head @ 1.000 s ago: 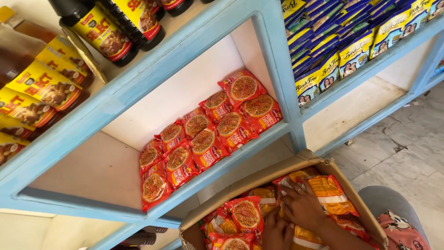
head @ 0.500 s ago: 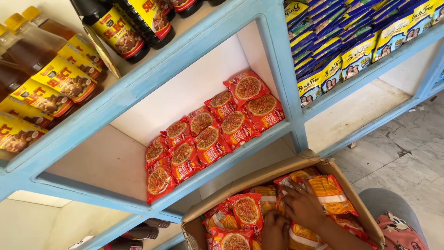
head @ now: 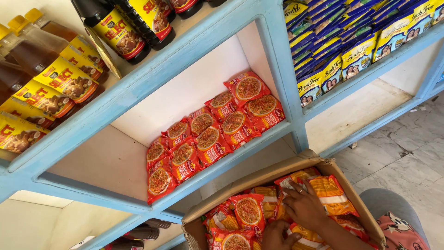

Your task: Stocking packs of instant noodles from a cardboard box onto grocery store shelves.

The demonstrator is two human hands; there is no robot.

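Packets in the box: I see red and orange noodle packets (head: 248, 210) lying loose in a cardboard box (head: 259, 173) at the bottom of my view, just below the blue shelf
Right hand: my right hand (head: 305, 206) lies palm-down on the orange packets (head: 330, 194) near the middle of the box, fingers (head: 291, 187) stretched and slightly apart, a ring on one; it presses on them rather than pinching any single one
Left hand: my left hand (head: 275, 234) is lower in the box, at the frame's edge, fingers curled onto a packet (head: 300, 234) with a yellow band; whether it actually grips it I cannot tell (the wrist cuts off at the border)
Box: open-topped, flaps up, tilted in view, resting against my lap; patterned pink cloth (head: 400, 229) shows beside it
Shelf above: a light-blue wooden shelf unit (head: 152, 76); in its middle compartment stand two rows of red noodle packets (head: 212, 134), overlapping, filling only the right part
Upper left: brown sauce bottles (head: 44, 78) with yellow labels lie on the shelf above, darker bottles (head: 122, 30) next to them
Upper right: blue and yellow sachets (head: 344, 39) packed tight in the neighbouring compartment
Floor: pale tiles (head: 407, 153) to the right
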